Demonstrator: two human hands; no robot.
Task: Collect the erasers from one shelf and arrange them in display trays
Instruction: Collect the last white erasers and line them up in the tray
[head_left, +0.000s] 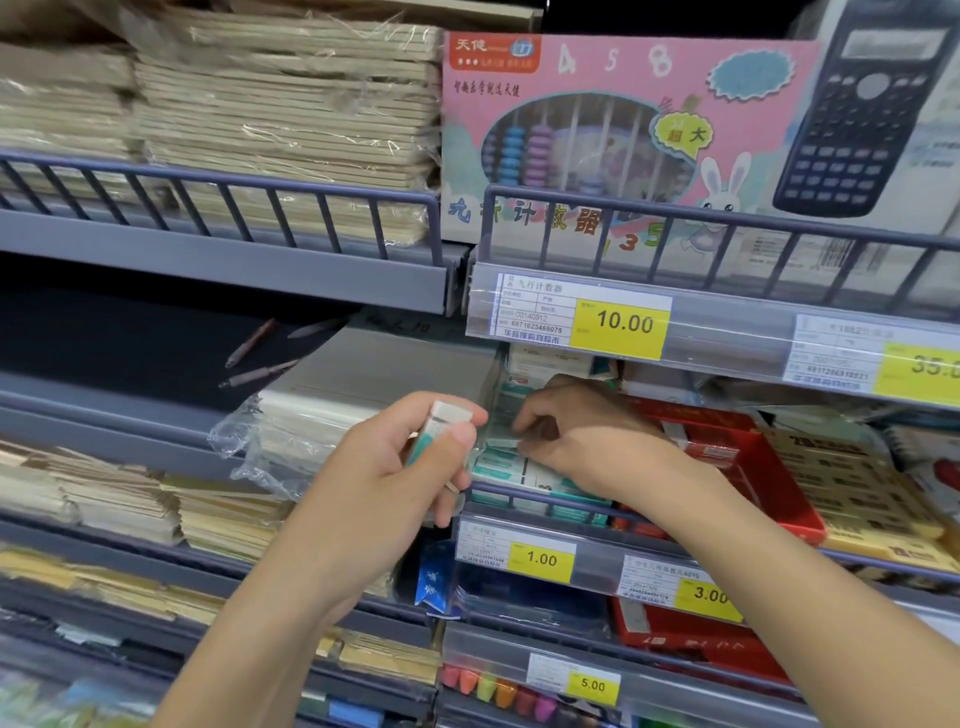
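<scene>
My left hand (400, 467) grips a white eraser in a teal and white sleeve (439, 428), held upright in front of the middle shelf. My right hand (582, 436) reaches into the clear display tray (491, 410) on that shelf, its fingers curled and pinching a teal-sleeved eraser (501, 443) at the top of the pile. Several more teal and white erasers (519, 470) lie in the tray below my fingers, behind the shelf's rail.
A red box (753, 467) sits right of the tray. Wrapped notebook stacks (291, 431) lie to the left. Above hang a pink abacus box (623, 140) and a calculator box (872, 114). Price tags (540, 558) line the shelf edges.
</scene>
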